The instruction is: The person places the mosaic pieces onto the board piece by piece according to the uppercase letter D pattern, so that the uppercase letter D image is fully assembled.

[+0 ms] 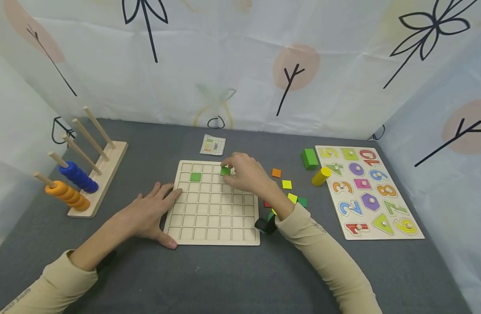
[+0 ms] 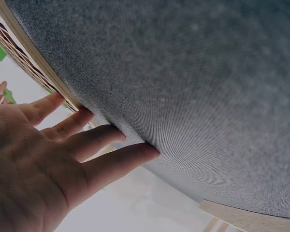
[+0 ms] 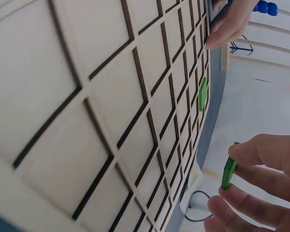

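Observation:
A square wooden grid board lies flat on the table. One green square tile sits in a cell near its far left corner. My right hand pinches a second green tile between thumb and fingers, over the far side of the board. My left hand rests at the board's left edge, fingers spread, the thumb by the near left corner. In the left wrist view, fingertips reach down to the table beside the board's edge.
Loose orange, yellow, red and green tiles lie right of the board, partly behind my right wrist. A small pattern card lies beyond it. A bead stacker stands left. A number puzzle, green block and yellow cylinder are right.

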Available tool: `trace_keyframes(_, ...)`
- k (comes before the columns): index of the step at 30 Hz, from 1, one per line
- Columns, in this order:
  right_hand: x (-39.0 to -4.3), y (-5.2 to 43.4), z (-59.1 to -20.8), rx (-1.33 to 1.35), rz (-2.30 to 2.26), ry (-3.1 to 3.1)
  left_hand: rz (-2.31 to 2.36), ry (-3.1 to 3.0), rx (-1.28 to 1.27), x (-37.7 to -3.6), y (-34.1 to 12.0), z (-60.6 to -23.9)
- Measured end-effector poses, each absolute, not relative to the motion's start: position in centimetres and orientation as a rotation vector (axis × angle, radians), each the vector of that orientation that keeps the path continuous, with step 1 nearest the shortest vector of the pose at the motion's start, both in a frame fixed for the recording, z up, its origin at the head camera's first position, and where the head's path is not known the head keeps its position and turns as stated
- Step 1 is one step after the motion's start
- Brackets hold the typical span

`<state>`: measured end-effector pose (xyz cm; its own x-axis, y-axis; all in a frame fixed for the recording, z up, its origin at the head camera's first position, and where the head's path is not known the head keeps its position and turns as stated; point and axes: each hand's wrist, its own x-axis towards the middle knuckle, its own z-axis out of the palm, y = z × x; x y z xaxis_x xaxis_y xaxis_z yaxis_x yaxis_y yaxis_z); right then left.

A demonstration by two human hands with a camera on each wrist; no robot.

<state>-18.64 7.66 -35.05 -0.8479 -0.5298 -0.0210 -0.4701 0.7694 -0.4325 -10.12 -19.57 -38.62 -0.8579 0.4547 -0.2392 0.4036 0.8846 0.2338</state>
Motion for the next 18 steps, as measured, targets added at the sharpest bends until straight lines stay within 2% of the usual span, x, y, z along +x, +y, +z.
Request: trace_keyframes(18, -19.7, 3.7, -36.8, -0.804, -0.6, 2.739, 0.254, 2.763, 0.651, -10.0, -19.6, -38.5)
